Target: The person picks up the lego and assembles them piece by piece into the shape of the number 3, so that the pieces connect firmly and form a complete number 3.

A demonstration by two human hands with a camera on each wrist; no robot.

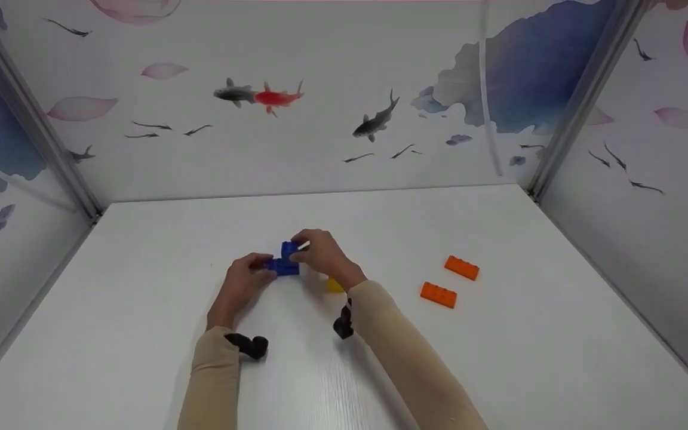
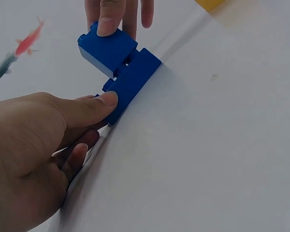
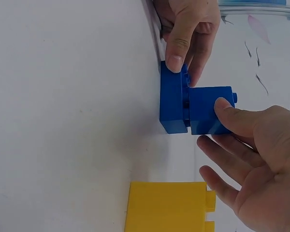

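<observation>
A long blue building brick (image 3: 171, 104) lies on the white table, and my left hand (image 1: 243, 285) pinches its left end between thumb and fingers. Over its right part sits a shorter blue brick (image 2: 106, 50), which my right hand (image 1: 325, 255) holds by the sides with thumb and fingers. In the right wrist view, studs of the long brick (image 3: 186, 112) show in a narrow gap between the two. A yellow brick (image 3: 166, 208) stands beside my right hand, partly hidden behind the wrist in the head view.
Two orange bricks (image 1: 462, 267) (image 1: 438, 295) lie on the table (image 1: 529, 346) to the right. Printed wall panels (image 1: 320, 161) with fish and petals enclose the table at the back and sides. Each wrist carries a black camera mount (image 1: 251, 345).
</observation>
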